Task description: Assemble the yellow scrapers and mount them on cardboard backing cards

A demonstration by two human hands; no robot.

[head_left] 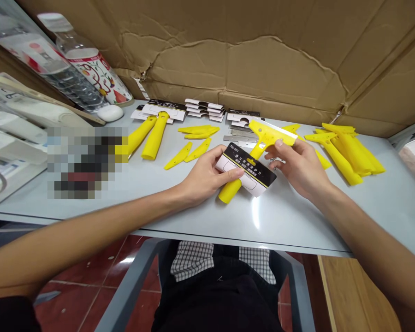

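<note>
A yellow scraper [268, 135] with a metal blade along its head is held over the table, its handle running down to the left. Around the handle sits a black and white card [247, 167]. My left hand [207, 175] is closed on the card and handle, with the thumb on the card's face. My right hand [302, 166] pinches the right end of the scraper head between thumb and fingers. Behind the hands lie metal blades [240, 138], partly hidden, and flat yellow pieces [198, 131].
Carded yellow scrapers [155, 136] lie left, beside stacked cards [204, 109]. Several yellow handles [352, 152] are piled right. Bottles [97, 74] and white devices [20, 124] stand far left. A cardboard wall [263, 60] backs the grey table [193, 216].
</note>
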